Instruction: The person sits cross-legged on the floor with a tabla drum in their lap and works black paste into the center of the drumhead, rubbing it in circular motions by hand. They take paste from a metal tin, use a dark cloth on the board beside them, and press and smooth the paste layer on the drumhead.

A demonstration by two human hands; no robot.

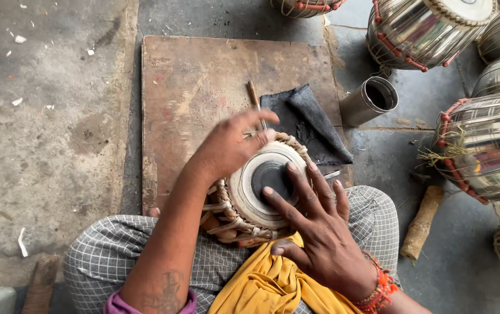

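A small hand drum (248, 192) with a pale skin, a black centre patch and braided lacing rests tilted in my lap, against a yellow cloth (267, 285). My left hand (229, 145) lies over the drum's far left rim, fingers spread. My right hand (314, 229) presses its fingers flat on the black patch and the near right edge of the skin. A red beaded band circles my right wrist.
A worn wooden board (192, 87) lies on the concrete floor ahead, with a dark cloth (311, 119) and a thin stick tool (254, 96) on it. A metal cup (372, 100) lies right of it. Several shiny metal drums (482, 145) crowd the right side. A wooden piece (421, 224) lies beside my knee.
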